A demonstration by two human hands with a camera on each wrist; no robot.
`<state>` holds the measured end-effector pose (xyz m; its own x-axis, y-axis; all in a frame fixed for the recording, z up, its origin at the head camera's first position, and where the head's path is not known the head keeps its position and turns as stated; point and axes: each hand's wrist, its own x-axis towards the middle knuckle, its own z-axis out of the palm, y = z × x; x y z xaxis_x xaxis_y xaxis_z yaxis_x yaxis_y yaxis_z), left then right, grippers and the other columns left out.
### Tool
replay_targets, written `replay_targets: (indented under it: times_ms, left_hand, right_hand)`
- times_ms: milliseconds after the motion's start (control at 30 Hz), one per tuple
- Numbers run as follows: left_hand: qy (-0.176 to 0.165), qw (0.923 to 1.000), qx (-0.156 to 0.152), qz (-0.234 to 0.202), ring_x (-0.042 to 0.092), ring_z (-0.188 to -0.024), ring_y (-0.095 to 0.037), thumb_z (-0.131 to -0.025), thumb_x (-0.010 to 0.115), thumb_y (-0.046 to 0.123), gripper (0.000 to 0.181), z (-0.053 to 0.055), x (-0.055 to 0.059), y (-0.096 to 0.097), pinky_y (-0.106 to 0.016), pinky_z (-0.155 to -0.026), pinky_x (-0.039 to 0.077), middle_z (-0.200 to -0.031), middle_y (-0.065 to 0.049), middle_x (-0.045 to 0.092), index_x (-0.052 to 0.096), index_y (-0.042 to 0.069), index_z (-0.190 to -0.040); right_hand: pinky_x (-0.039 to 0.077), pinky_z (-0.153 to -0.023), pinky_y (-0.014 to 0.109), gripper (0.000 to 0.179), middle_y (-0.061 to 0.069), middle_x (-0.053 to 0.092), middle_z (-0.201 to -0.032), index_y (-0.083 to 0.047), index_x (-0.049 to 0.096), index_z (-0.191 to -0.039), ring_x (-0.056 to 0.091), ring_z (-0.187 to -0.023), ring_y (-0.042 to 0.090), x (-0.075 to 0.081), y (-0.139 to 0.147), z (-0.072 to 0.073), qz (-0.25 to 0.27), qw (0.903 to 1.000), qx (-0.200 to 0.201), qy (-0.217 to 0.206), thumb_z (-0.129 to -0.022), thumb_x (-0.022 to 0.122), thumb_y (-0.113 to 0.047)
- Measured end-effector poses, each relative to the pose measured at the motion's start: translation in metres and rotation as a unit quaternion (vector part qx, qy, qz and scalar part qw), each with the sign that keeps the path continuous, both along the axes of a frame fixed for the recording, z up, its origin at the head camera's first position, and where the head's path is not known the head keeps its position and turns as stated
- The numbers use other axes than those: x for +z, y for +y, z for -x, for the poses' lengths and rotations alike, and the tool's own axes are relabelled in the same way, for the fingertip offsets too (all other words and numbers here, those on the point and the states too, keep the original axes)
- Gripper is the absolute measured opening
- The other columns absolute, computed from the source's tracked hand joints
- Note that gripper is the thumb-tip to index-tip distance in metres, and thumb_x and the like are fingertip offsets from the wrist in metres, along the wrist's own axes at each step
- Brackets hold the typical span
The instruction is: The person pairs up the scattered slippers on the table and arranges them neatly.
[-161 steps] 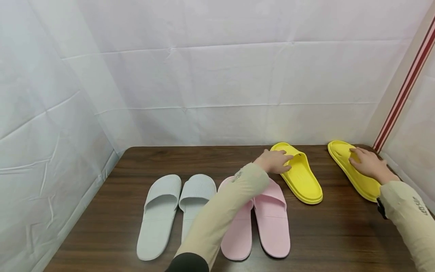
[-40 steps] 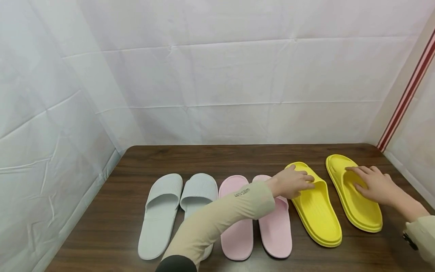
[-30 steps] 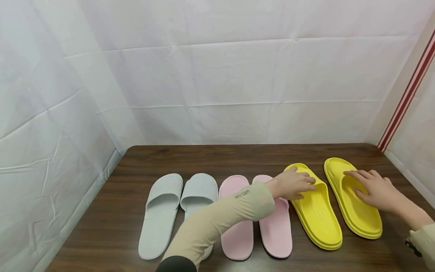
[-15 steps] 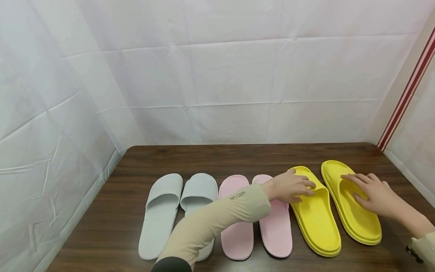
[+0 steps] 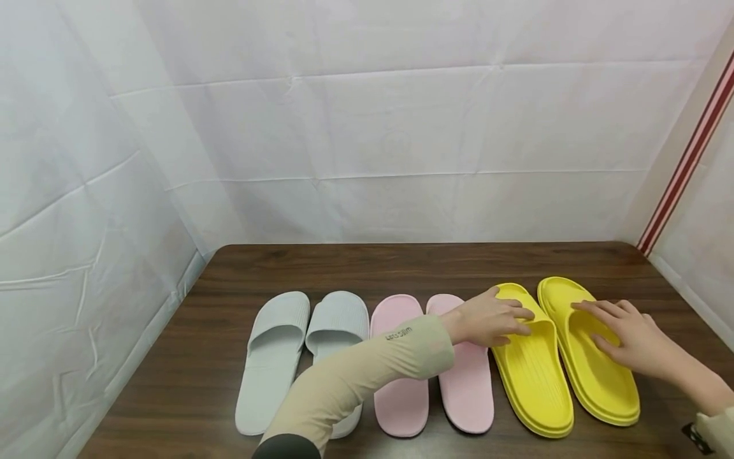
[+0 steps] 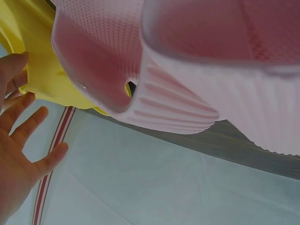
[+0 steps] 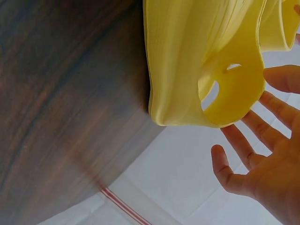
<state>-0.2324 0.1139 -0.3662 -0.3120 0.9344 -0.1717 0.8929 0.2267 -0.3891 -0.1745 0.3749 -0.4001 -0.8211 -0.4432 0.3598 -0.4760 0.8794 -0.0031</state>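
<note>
Two yellow slippers lie at the right of the table, toes pointing away. The left hand point(image 5: 493, 319) spreads its extended fingers over the strap of the left yellow slipper point(image 5: 539, 379); in the left wrist view its fingertips point(image 6: 29, 96) reach that strap's edge. On the right yellow slipper point(image 5: 608, 382), the right hand point(image 5: 636, 338) touches the strap with fingers apart. The right wrist view shows this right hand point(image 7: 272, 159) with fingertips against the strap's rim, no finger curled round it. The two yellow slippers stand side by side, nearly touching along their inner edges.
A pair of pink slippers point(image 5: 401, 411) lies left of the yellow pair, partly under the left forearm. Farther left are two pale grey slippers point(image 5: 264, 382), one partly covered by the sleeve point(image 5: 367, 366). White cloth point(image 5: 355, 127) hangs behind the dark wooden table point(image 5: 172, 395).
Both yellow slippers have slid from the far edge toward the person, and the right one has moved left, narrowing the gap between them. Both hands moved along with them. Pink and grey pairs stayed put.
</note>
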Motion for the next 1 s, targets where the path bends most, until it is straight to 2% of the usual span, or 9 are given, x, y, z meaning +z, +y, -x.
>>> replay_targets:
  times_ms: [100, 300, 700, 1000]
  left_hand:
    - [0.014, 0.9999, -0.003, -0.004, 0.032, -0.129, -0.008, -0.091, 0.047, 0.036, 0.040, 0.000, -0.001, -0.001, -0.045, -0.103, 0.030, -0.142, 0.011, 0.032, 0.041, 0.037, -0.130]
    - [0.025, 0.9996, 0.000, -0.008, 0.033, -0.129, -0.009, -0.091, 0.047, 0.037, 0.040, -0.001, -0.002, -0.003, -0.045, -0.103, 0.031, -0.142, 0.012, 0.032, 0.041, 0.038, -0.130]
    - [-0.006, 0.9999, 0.002, -0.009, 0.030, -0.131, -0.008, -0.091, 0.048, 0.035, 0.041, -0.001, -0.003, -0.008, -0.046, -0.104, 0.028, -0.143, 0.012, 0.032, 0.041, 0.035, -0.131]
    - [-0.009, 1.0000, 0.003, -0.002, 0.029, -0.132, -0.007, -0.091, 0.047, 0.037, 0.042, -0.001, -0.001, -0.008, -0.045, -0.105, 0.028, -0.144, 0.014, 0.030, 0.039, 0.036, -0.132]
  right_hand:
    - [0.026, -0.054, 0.026, 0.060, 0.008, 0.057, -0.109, -0.015, 0.051, -0.120, 0.047, -0.083, 0.021, -0.001, -0.003, -0.002, 0.005, 1.0000, 0.006, 0.005, -0.065, 0.072, -0.005]
    - [0.031, -0.054, 0.031, 0.060, 0.011, 0.057, -0.110, -0.018, 0.051, -0.121, 0.048, -0.085, 0.024, -0.001, -0.006, -0.006, 0.015, 0.9998, 0.010, -0.006, -0.066, 0.073, -0.006]
    - [0.026, -0.055, 0.025, 0.062, 0.010, 0.056, -0.111, -0.016, 0.051, -0.122, 0.046, -0.081, 0.020, -0.002, -0.013, -0.013, 0.015, 0.9998, 0.016, 0.001, -0.065, 0.075, -0.007]
    - [0.025, -0.055, 0.027, 0.069, 0.010, 0.054, -0.114, -0.018, 0.046, -0.130, 0.043, -0.081, 0.023, -0.005, -0.015, -0.012, 0.003, 0.9998, 0.017, 0.011, -0.067, 0.074, -0.011]
